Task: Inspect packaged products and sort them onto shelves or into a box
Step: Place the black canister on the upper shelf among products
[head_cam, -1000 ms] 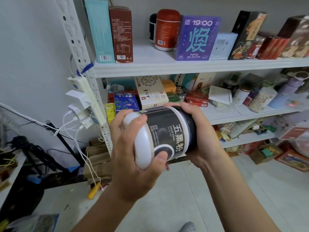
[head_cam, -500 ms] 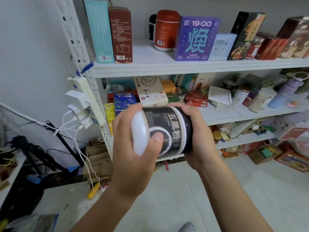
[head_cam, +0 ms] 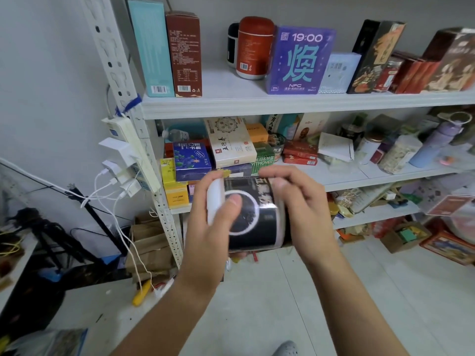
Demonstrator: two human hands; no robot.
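— Where's the black-labelled jar?
— Mid-frame, on its side, white lid toward 9 o'clock; shelves at 12 o'clock.
— Hands?
— Left hand grips the lid end, right hand clasps the base.

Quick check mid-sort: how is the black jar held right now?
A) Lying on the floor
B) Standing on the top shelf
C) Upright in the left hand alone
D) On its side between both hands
D: the jar lies sideways in front of the shelves, the left hand gripping its white lid end and the right hand curled over the other end.
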